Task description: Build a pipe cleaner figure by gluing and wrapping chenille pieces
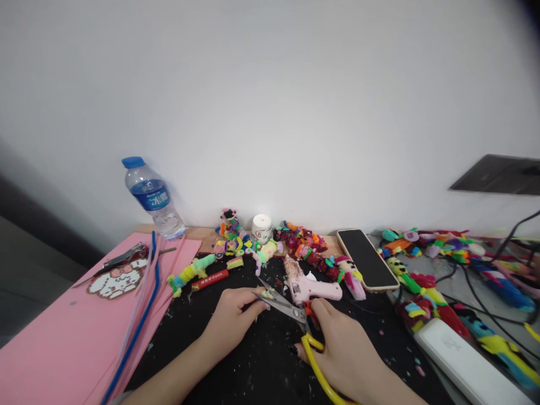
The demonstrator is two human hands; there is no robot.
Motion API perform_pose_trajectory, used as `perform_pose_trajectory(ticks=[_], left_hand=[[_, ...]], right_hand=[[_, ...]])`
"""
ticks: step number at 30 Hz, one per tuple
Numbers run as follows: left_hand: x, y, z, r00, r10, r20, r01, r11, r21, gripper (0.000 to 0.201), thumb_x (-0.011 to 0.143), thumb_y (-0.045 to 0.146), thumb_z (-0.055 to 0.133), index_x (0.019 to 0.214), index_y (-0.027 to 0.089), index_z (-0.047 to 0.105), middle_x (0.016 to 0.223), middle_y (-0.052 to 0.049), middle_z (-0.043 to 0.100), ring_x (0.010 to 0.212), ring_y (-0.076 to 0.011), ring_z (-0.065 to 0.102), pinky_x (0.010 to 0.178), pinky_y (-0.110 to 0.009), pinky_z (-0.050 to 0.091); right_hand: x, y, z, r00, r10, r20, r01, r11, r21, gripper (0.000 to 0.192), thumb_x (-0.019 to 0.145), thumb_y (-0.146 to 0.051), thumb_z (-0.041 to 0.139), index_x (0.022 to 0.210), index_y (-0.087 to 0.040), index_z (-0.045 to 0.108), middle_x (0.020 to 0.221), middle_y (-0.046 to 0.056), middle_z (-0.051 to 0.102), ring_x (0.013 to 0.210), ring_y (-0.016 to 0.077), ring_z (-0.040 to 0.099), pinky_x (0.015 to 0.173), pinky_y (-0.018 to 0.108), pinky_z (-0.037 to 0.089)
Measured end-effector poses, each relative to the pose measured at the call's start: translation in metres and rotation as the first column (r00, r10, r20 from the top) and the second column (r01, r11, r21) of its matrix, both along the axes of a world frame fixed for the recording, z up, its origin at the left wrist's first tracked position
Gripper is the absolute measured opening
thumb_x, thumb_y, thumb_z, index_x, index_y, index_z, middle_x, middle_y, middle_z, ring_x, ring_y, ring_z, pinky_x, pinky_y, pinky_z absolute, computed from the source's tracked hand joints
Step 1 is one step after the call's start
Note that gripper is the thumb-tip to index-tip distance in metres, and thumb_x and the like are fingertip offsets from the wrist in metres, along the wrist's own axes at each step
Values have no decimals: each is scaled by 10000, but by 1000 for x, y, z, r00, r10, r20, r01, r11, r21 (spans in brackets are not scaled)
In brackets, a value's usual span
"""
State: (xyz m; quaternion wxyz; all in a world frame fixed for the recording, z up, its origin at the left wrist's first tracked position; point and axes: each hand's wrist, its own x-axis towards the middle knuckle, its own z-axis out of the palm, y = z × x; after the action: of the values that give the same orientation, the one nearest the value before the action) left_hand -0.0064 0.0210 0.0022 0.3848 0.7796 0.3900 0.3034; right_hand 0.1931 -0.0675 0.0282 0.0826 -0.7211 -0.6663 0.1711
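Note:
My right hand [342,351] grips yellow-handled scissors [291,311], whose open blades point left over a black mat [253,360]. My left hand [233,320] pinches a small yellowish fuzzy piece [266,293] right at the blade tips. A pink hot glue gun [310,287] lies just behind the scissors, close to my right hand's fingers.
Pink sheets [63,337] with pipe cleaners [141,315] and a pixel figure [117,280] lie left. A water bottle [154,198], white candle [261,228], several pipe-cleaner figures [304,244], phone [367,259], white power bank [464,360] and cables [485,304] crowd the back and right.

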Motion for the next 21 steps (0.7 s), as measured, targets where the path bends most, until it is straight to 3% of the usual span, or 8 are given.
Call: perform_pose_trajectory(ticks=[4,10,21], left_hand=[[-1,-1,0,1000,-24,-3,24,1000,-6,197,805,171,536,678,147,685,694,-15,680,566,-114,574,578,-184,410],[0,-1,1,997,0,-80,1,1000,12,269,817,212,523,593,137,651,497,16,555,503,-112,521,524,-192,355],[1,-1,3,999,-32,-11,30,993,-110,312,849,309,505,646,124,653,504,22,526,502,-108,504,520,-191,350]], right_hand=[[1,3,2,1000,3,-15,-3,1000,-12,301,652,-384,685,849,-210,537,877,33,632,767,234,601,625,281,374],[2,1,2,999,12,-44,-12,1000,15,252,648,-366,705,776,-207,557,821,18,643,716,202,594,593,251,350],[6,1,-8,999,45,1,-45,998,33,237,694,-379,670,663,-193,526,689,10,616,610,173,550,536,243,290]])
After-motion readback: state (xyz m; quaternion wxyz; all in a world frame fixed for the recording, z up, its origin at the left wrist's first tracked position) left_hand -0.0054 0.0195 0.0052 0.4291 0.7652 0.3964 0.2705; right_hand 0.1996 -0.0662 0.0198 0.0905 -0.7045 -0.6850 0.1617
